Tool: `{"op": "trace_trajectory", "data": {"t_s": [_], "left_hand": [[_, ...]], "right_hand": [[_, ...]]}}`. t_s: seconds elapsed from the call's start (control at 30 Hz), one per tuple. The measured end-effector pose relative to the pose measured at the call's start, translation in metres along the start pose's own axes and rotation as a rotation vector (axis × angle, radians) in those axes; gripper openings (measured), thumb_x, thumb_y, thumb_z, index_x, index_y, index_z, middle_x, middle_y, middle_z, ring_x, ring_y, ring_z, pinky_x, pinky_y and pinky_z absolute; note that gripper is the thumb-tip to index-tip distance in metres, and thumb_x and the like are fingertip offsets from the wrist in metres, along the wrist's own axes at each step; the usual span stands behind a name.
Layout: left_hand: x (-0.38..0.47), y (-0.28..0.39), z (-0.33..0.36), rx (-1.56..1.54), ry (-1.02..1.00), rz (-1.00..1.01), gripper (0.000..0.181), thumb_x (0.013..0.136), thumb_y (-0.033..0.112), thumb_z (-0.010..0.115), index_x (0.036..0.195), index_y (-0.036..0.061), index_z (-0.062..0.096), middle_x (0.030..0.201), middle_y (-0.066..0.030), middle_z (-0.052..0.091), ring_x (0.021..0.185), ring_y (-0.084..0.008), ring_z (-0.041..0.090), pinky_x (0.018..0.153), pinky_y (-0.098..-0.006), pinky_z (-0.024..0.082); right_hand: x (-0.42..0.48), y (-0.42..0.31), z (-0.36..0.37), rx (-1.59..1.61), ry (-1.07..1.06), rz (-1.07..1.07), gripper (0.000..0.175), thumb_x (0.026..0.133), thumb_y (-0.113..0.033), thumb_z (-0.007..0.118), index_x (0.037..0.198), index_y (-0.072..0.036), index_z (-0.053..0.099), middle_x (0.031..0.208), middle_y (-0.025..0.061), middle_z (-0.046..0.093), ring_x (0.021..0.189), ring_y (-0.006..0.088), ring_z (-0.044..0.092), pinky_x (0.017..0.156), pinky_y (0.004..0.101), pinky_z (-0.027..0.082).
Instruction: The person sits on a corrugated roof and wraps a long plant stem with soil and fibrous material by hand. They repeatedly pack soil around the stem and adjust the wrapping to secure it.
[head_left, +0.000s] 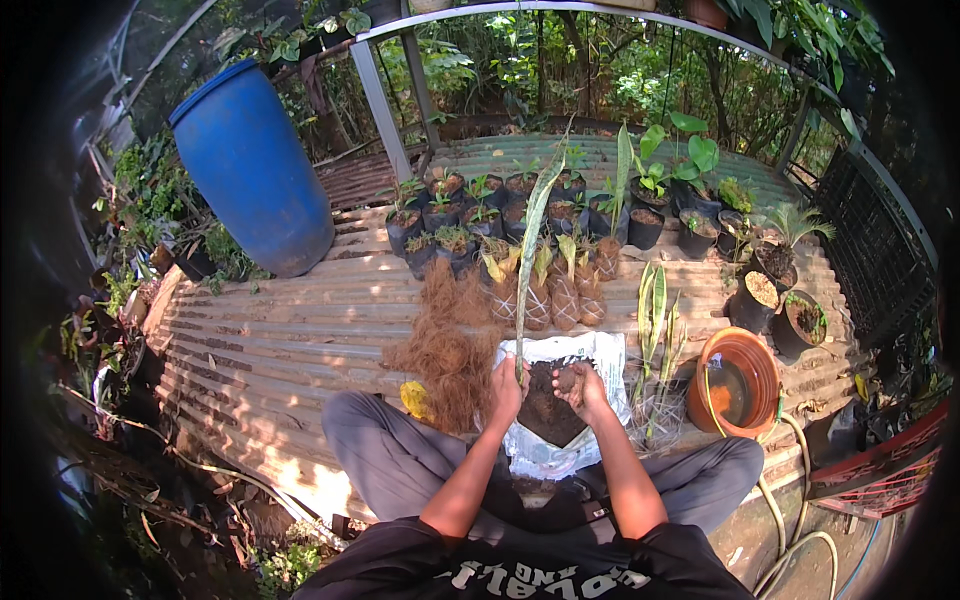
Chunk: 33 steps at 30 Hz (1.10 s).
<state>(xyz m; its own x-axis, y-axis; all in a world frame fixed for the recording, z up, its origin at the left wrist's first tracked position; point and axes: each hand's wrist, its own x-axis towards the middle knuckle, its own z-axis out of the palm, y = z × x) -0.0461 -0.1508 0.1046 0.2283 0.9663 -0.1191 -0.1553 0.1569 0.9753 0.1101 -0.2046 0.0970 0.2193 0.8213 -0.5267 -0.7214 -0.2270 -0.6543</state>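
Note:
Between the fingers of my left hand (509, 388) stands a tall snake plant leaf (529, 247), gripped near its lower end. My right hand (587, 391) is cupped around a clump of dark soil (568, 378). Both hands are over an opened white plastic sack (611, 360), which lies before my crossed legs with loose dark soil (553, 409) in it. Left of the sack spreads a heap of brown coconut fibre (450, 337). To its right are several more snake plant cuttings (654, 319) with pale, tangled strands around their lower ends.
Several string-wrapped fibre bundles with leaves (538, 304) line up beyond the sack, before black nursery bags (480, 217). An orange-brown bucket (772, 382) of water and a hose (804, 465) are at right. A blue barrel (251, 165) stands left on the corrugated metal sheet (247, 360).

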Motion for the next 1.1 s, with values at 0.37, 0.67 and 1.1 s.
{"op": "trace_trajectory", "data": {"t_s": [0.37, 0.67, 1.1], "left_hand": [[-0.001, 0.002, -0.001, -0.005, -0.076, -0.025, 0.048, 0.105, 0.042, 0.031, 0.085, 0.0053, 0.055, 0.057, 0.0014, 0.046, 0.043, -0.0084, 0.042, 0.041, -0.0248, 0.033], [-0.002, 0.000, 0.003, -0.064, -0.112, -0.033, 0.049, 0.105, 0.043, 0.031, 0.085, 0.0046, 0.055, 0.057, 0.0008, 0.046, 0.043, -0.0091, 0.042, 0.040, -0.0251, 0.033], [-0.001, -0.001, 0.003, -0.103, -0.097, -0.028, 0.048, 0.105, 0.043, 0.032, 0.088, 0.0042, 0.055, 0.057, 0.0005, 0.047, 0.041, -0.0092, 0.042, 0.039, -0.0250, 0.033]], "right_hand": [[0.000, -0.003, -0.016, 0.199, -0.238, 0.162, 0.023, 0.095, -0.033, 0.061, 0.092, -0.010, 0.058, 0.077, 0.0036, 0.063, 0.061, 0.0119, 0.058, 0.049, 0.0196, 0.043], [0.014, 0.009, -0.024, 0.246, -0.005, 0.043, 0.048, 0.094, -0.056, 0.052, 0.071, -0.015, 0.041, 0.061, 0.0001, 0.045, 0.045, 0.0102, 0.036, 0.038, 0.0219, 0.026], [-0.001, -0.012, -0.003, 0.221, 0.015, 0.031, 0.035, 0.100, -0.042, 0.043, 0.081, -0.013, 0.047, 0.072, 0.0061, 0.057, 0.055, 0.0132, 0.046, 0.047, 0.0264, 0.038]]}}
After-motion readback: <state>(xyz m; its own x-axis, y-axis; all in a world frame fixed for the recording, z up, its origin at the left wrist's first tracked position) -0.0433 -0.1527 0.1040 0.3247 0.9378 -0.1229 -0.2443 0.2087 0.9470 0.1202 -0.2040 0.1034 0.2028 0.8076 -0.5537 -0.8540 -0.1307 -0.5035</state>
